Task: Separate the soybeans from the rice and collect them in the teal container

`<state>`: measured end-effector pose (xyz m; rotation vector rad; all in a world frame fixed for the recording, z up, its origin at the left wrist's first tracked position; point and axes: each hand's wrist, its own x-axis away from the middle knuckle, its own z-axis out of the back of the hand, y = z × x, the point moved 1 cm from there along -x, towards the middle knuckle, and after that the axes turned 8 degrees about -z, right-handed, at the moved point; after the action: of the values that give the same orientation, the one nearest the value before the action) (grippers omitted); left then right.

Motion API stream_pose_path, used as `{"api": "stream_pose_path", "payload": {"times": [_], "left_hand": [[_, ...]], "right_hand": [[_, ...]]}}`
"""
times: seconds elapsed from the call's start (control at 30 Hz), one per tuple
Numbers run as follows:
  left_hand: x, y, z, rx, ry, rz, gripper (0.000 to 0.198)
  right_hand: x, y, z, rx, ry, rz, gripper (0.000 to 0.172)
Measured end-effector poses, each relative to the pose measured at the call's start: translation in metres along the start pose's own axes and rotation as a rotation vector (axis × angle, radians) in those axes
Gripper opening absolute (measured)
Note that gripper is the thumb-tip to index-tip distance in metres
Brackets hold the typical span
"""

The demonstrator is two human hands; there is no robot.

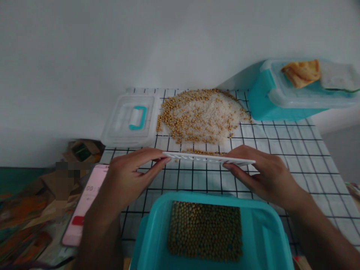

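Note:
A thin white slotted tray [197, 156] is held nearly edge-on between my two hands, with some yellow beans showing along its far edge. My left hand [132, 174] pinches its left end, and my right hand [261, 174] grips the right end between thumb and fingers. Behind it, a pile of white rice grains mixed with yellow beans [202, 114] lies on the checked tablecloth. Nearest me stands a teal container [261, 225] with a layer of beans [205, 230] at its bottom, below the tray and not touching it.
A clear lid with a teal handle [118, 120] lies at the back left. At the back right, a lidded teal box [260, 92] carries an orange packet [302, 73] and a whitish packet. A pink-screened phone [84, 210] rests beside my left forearm. The wall rises behind the table.

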<state>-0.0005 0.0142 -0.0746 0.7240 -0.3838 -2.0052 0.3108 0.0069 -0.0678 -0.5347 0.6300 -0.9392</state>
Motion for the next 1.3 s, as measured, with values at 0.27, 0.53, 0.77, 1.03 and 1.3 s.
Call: {"api": "stream_pose_path", "payload": {"times": [0.27, 0.53, 0.77, 1.03, 1.3], "left_hand": [[0.0, -0.001, -0.001, -0.005, -0.071, 0.0, 0.015], [0.003, -0.001, 0.003, 0.03, -0.062, -0.036, 0.015], [0.006, -0.009, 0.006, -0.065, -0.005, -0.007, 0.014], [0.005, -0.009, 0.004, -0.044, -0.06, -0.009, 0.016], [0.004, -0.006, 0.005, -0.026, -0.096, -0.035, 0.015]], "right_hand": [[-0.001, 0.003, -0.002, -0.034, -0.024, 0.002, 0.025], [0.001, -0.002, 0.003, -0.069, -0.03, -0.006, 0.027], [0.001, -0.005, -0.01, -0.13, -0.071, -0.025, 0.033], [0.001, -0.006, -0.005, -0.158, -0.094, -0.03, 0.038], [0.002, -0.005, -0.006, -0.167, -0.131, -0.029, 0.029]]}}
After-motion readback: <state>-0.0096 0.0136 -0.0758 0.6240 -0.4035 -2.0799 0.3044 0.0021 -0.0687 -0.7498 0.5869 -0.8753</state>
